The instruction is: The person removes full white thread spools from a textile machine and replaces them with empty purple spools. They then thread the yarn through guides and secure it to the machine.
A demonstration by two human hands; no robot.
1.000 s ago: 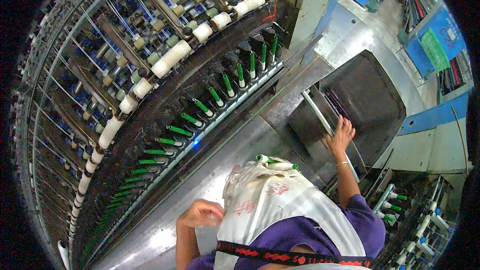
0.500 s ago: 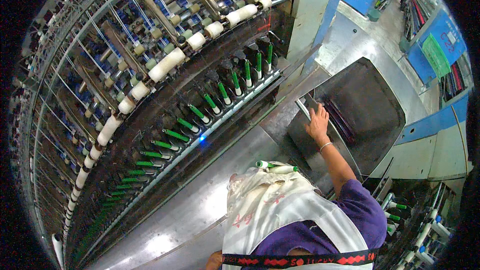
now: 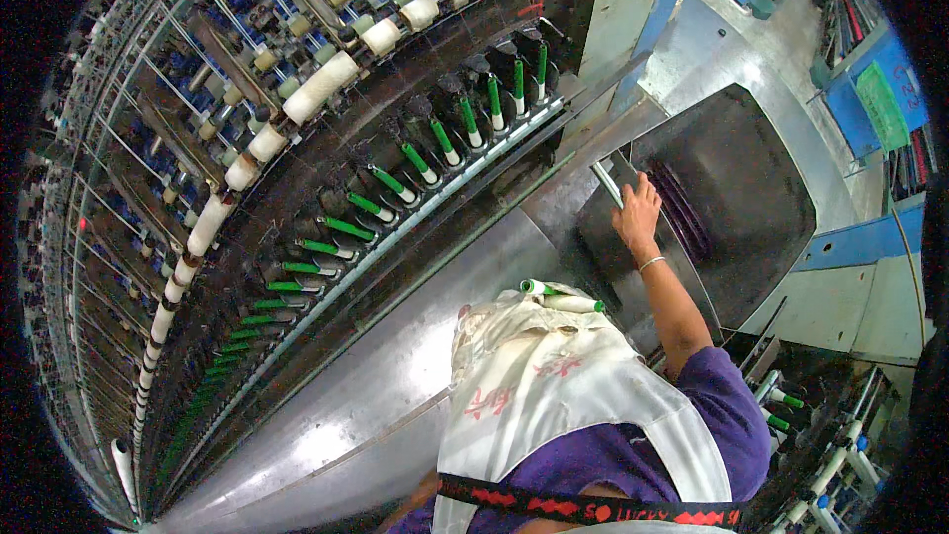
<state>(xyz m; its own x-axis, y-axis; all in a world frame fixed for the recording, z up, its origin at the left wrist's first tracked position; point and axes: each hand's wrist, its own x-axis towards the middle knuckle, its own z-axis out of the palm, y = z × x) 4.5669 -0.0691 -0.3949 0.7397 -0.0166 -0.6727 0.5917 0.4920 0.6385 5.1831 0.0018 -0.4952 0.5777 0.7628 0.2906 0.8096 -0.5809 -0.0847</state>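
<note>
Bobbins (image 3: 571, 305) atop apron pouch (image 3: 539, 341), right fingers (image 3: 644, 192) at box (image 3: 743, 203), grip unclear, left fingers hidden

The right hand (image 3: 639, 216) is now farther up the side of the dark bin (image 3: 746, 208) than a second ago, near the upper end of the pale bar (image 3: 606, 184). Only a short upper piece of that bar shows, where a long stretch did. The left hand, earlier beside the white apron (image 3: 554, 366), is out of sight.
</note>
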